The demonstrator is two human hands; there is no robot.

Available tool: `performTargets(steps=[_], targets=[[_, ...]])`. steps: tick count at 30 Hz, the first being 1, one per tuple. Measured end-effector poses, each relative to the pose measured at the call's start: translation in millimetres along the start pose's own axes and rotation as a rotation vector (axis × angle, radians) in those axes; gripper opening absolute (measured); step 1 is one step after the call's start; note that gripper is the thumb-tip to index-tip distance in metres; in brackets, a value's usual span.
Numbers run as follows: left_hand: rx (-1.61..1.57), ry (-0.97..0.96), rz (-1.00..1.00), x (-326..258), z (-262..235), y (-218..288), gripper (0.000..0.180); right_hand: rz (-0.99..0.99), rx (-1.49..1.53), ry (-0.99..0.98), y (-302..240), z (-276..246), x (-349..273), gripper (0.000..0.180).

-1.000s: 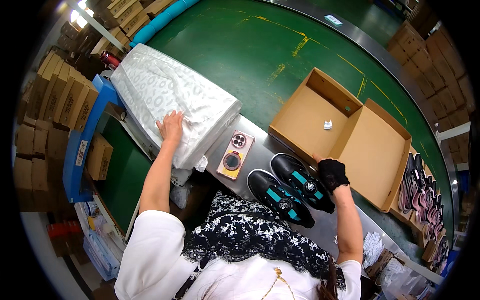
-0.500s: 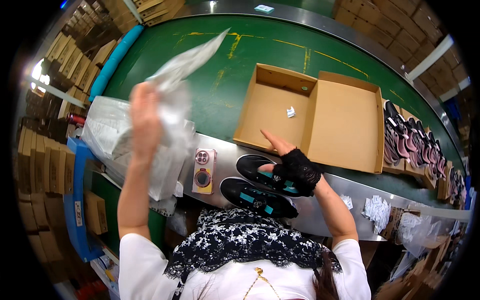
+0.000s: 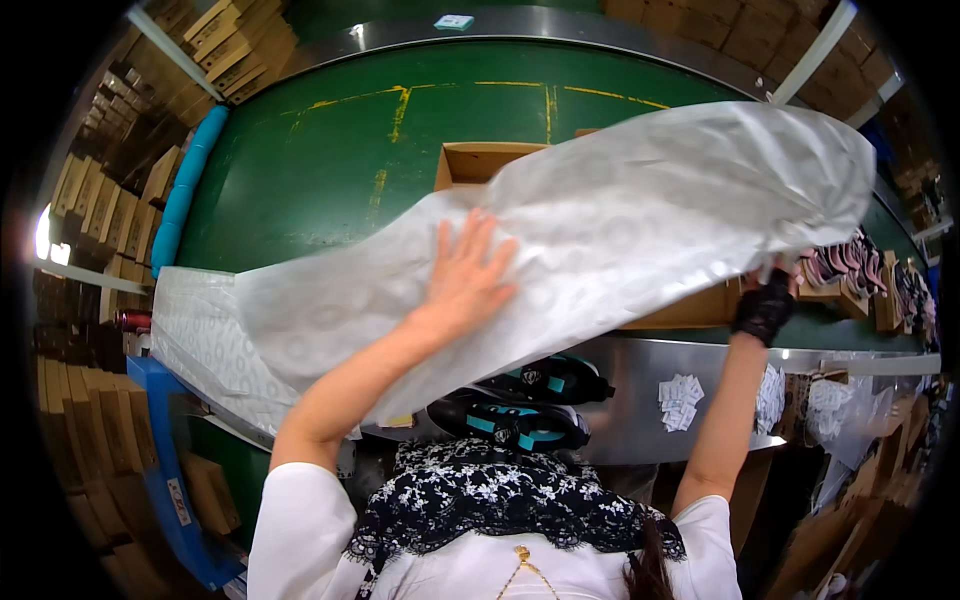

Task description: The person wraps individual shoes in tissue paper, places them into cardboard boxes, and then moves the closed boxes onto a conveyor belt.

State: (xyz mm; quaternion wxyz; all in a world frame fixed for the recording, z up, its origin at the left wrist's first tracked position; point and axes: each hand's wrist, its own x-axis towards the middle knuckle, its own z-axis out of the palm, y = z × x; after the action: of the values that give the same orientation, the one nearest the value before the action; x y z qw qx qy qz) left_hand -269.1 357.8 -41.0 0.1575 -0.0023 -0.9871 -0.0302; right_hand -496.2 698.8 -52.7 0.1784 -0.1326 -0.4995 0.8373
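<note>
A large sheet of white patterned wrapping paper [image 3: 640,210] billows across the middle, hiding most of an open cardboard shoe box [image 3: 482,155]. My left hand [image 3: 468,270] lies on the sheet with its fingers spread. In a black fingerless lace glove, my right hand [image 3: 768,300] pinches the sheet's near edge at the right. Close to my body, a pair of black sneakers [image 3: 510,415] with teal patches rests on the metal ledge, partly under the sheet. More of the patterned paper [image 3: 205,330] lies at the left.
Small white paper slips [image 3: 681,402] lie in piles on the metal ledge [image 3: 635,375]. Pink and black shoes [image 3: 845,265] stand in boxes at the right on the green conveyor belt [image 3: 310,170]. A blue frame [image 3: 165,450] and stacked cartons [image 3: 80,430] flank the left.
The paper has been drawn from the left out over the box. My right hand has left the sneakers for the sheet's right end; my left hand has moved right and spread flat.
</note>
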Motion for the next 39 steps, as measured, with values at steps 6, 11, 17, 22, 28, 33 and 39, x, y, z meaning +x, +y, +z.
performTargets(steps=[6, 11, 17, 22, 28, 33, 39], targets=[[0.119, 0.201, 0.198, -51, 13, -72, 0.053, -0.063, 0.078, 0.067, -16, -65, 30, 0.034], [0.358, 0.048, 0.013, -57, 6, -130, 0.062, -0.129, 0.069, -0.039, -22, -88, 64, 0.037], [-0.419, 0.314, -0.780, -72, 23, -142, 0.068, 0.064, -0.001, -0.053, -37, -81, 20, 0.043], [-1.013, -0.215, -1.307, -131, 100, -183, 0.057, 0.282, 0.013, 0.026, -21, -95, -48, 0.055], [-1.106, 0.047, -1.031, -72, 81, -82, 0.040, 0.133, -0.036, -0.037, -5, -109, -109, 0.044], [-0.473, 0.316, -0.842, -52, 77, -102, 0.029, -0.222, -1.430, -1.617, -6, -51, -214, 0.022], [-0.282, 0.342, -0.762, -55, 66, -137, 0.033, -0.939, -1.380, -1.557, 23, -74, -259, 0.014]])
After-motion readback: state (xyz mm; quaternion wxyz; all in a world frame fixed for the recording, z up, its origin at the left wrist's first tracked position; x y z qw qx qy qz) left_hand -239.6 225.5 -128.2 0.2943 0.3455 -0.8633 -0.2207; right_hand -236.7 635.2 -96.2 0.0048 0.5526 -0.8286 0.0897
